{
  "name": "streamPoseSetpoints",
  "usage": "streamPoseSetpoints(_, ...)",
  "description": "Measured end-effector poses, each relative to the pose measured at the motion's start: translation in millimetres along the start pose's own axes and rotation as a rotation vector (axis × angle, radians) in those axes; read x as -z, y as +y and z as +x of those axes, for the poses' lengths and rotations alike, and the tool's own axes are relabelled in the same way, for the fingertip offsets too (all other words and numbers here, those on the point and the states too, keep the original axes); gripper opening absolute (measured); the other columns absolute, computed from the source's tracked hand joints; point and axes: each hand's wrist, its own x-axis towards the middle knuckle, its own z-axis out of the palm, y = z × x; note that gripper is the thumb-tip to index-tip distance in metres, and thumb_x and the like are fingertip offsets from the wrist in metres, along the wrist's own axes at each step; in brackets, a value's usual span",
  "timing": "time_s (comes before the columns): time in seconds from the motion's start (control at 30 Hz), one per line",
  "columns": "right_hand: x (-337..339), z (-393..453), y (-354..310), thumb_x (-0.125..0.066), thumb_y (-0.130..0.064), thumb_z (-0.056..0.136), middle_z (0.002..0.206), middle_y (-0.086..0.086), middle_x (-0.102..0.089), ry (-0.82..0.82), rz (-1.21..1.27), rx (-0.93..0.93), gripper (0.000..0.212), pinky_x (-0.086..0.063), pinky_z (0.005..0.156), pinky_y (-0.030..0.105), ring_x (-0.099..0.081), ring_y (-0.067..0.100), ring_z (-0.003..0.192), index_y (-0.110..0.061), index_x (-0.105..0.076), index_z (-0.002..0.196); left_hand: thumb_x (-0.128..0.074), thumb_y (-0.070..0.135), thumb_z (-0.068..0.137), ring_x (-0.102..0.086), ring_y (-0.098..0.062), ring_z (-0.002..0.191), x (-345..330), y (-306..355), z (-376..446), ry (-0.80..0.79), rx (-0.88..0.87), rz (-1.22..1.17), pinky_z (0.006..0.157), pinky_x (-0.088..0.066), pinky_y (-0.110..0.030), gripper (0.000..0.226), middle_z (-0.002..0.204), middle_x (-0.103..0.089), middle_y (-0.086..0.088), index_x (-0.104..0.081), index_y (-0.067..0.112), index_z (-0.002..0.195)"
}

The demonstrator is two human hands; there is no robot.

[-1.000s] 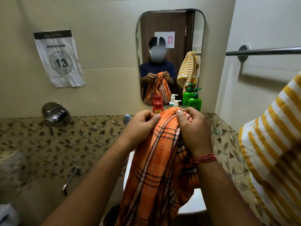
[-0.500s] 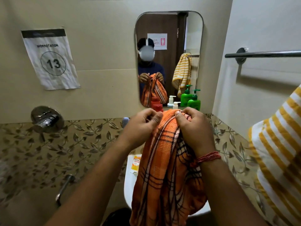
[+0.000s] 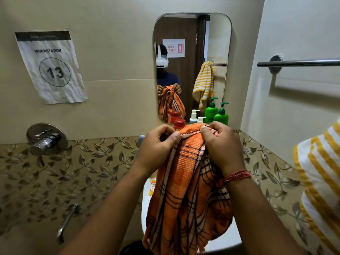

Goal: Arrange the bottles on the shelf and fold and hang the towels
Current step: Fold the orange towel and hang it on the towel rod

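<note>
An orange checked towel [image 3: 185, 190] hangs bunched in front of me over a white basin [image 3: 233, 236]. My left hand [image 3: 156, 146] pinches its top hem at the left, and my right hand [image 3: 222, 144] grips the hem at the right, a short stretch of edge between them. Behind the hands, under the mirror, stand a red-capped bottle [image 3: 179, 124], a white pump bottle [image 3: 201, 119] and a green pump bottle [image 3: 221, 115]. A yellow-and-white striped towel [image 3: 320, 177] hangs at the right edge, below the chrome towel bar [image 3: 301, 62].
A mirror [image 3: 217, 52] on the back wall reflects the bottles and towels. A chrome tap knob [image 3: 46, 139] and a spout [image 3: 67, 221] sit on the left wall. A paper sign [image 3: 51, 67] reads workstation 13. A small orange-labelled tube [image 3: 152, 186] lies on the basin rim.
My hands have moved slightly apart along the orange towel's hem, showing a short straight edge between them. The view has shifted, with the mirror and bar now further right.
</note>
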Motion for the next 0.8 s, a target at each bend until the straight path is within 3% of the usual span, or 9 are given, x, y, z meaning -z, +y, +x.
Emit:
streamPoseSetpoints(0.2,-1.3,0.4,-5.3,-0.052,-0.046,0.095,0.088,-0.001,-0.068,-0.086,-0.081,0.031,0.030,-0.047,0.062,0.028,-0.062,0.018,0.082,-0.023,-0.068,0.105,-0.053,0.035,0.102,-0.065,-0.010,0.072,5.2,0.6,9.5,0.119,0.059,-0.109,0.064,-0.055,-0.027,0.022,0.081,-0.066,0.000,-0.060,0.019,0.089)
streamPoseSetpoints(0.3,3.5,0.8,-15.4,-0.055,-0.041,0.096,0.083,-0.005,-0.065,-0.322,-0.082,0.058,0.023,-0.048,0.062,0.029,-0.061,0.014,0.079,-0.024,-0.068,0.090,-0.048,0.037,0.104,-0.063,-0.016,0.074,6.6,7.3,16.9,0.148,0.091,-0.123,0.069,-0.055,-0.040,0.024,0.079,-0.063,-0.001,-0.057,0.020,0.090)
streamPoseSetpoints(0.37,7.6,2.5,-21.1,-0.058,-0.037,0.095,0.080,-0.003,-0.065,-0.531,-0.037,0.047,0.024,-0.049,0.068,0.034,-0.062,0.014,0.078,-0.019,-0.069,0.084,-0.047,0.036,0.105,-0.061,-0.014,0.074,6.5,14.6,23.3,0.099,0.087,-0.123,0.069,-0.053,-0.039,0.023,0.079,-0.063,0.000,-0.057,0.021,0.090)
streamPoseSetpoints(0.47,11.0,4.6,-23.2,-0.063,-0.029,0.093,0.092,0.003,-0.072,-0.735,0.267,0.021,0.017,-0.056,0.084,0.041,-0.070,0.019,0.088,-0.017,-0.075,0.092,-0.048,0.040,0.102,-0.065,-0.028,0.086,2.0,28.2,34.7,-0.072,0.090,-0.105,0.083,-0.056,-0.052,0.027,0.091,-0.067,-0.011,-0.060,0.017,0.095)
streamPoseSetpoints(0.57,7.1,9.1,-20.4,-0.063,-0.023,0.090,0.112,0.011,-0.063,-0.603,0.564,-0.005,0.020,-0.055,0.092,0.043,-0.065,0.025,0.103,-0.011,-0.074,0.102,-0.048,0.036,0.104,-0.063,-0.021,0.082,-1.1,45.8,43.9,-0.124,0.049,-0.096,0.087,-0.054,-0.051,0.025,0.087,-0.065,-0.006,-0.061,0.016,0.094)
streamPoseSetpoints(0.67,4.5,9.1,-21.4,-0.059,-0.018,0.085,0.093,0.020,-0.060,-0.469,0.882,-0.119,0.025,-0.048,0.078,0.043,-0.055,0.034,0.083,0.003,-0.065,0.095,-0.051,0.032,0.104,-0.060,-0.015,0.078,-3.8,60.8,53.3,-0.128,-0.023,-0.106,0.077,-0.054,-0.040,0.022,0.083,-0.064,-0.002,-0.060,0.018,0.091)
streamPoseSetpoints(0.73,10.9,13.0,-20.5,-0.055,-0.012,0.092,0.080,0.015,-0.056,-0.311,0.892,-0.124,0.013,-0.050,0.071,0.032,-0.052,0.028,0.073,-0.001,-0.062,0.092,-0.053,0.036,0.102,-0.058,-0.009,0.072,-4.1,62.7,56.2,-0.144,-0.079,-0.102,0.068,-0.049,-0.030,0.022,0.079,-0.061,0.003,-0.059,0.021,0.087)
streamPoseSetpoints(0.8,23.5,26.3,-17.6,-0.059,-0.013,0.093,0.079,0.005,-0.062,-0.196,0.836,-0.107,0.009,-0.053,0.073,0.027,-0.059,0.016,0.074,-0.008,-0.065,0.089,-0.058,0.051,0.093,-0.056,-0.006,0.069,-1.0,57.4,51.7,-0.213,-0.076,-0.159,0.064,-0.045,-0.025,0.031,0.077,-0.060,0.006,-0.059,0.021,0.085)
